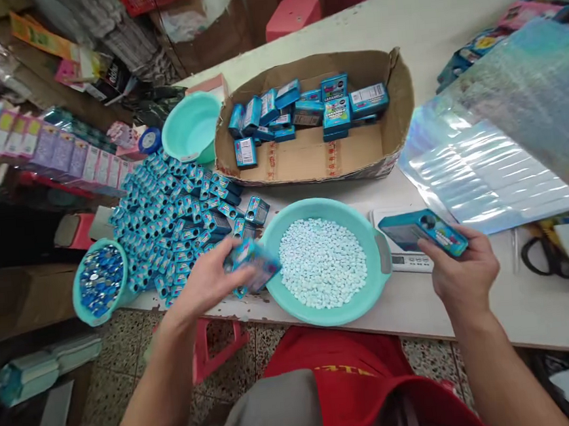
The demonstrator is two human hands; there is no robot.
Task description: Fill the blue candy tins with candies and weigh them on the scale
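My left hand [215, 274] is closed around a small blue candy box [255, 262], blurred by motion, beside the left rim of a turquoise basin [333, 316]. Small pale candies [324, 262] fill the bottom of that basin. To its right, my right hand [466, 267] grips another blue candy box [421, 228], which has a round dark hole showing in one face. That box is held above a white digital scale [409, 262], partly hiding it. A large heap of similar blue boxes [166, 209] lies on the table left of the basin.
Behind the basin stands a cardboard carton [305, 165] with several blue boxes inside. A turquoise bowl [193, 125] is beside it. Shiny plastic sheets [487, 164] and black scissors [546, 255] lie right. A basin of blue and silver pieces [101, 280] stands lower left.
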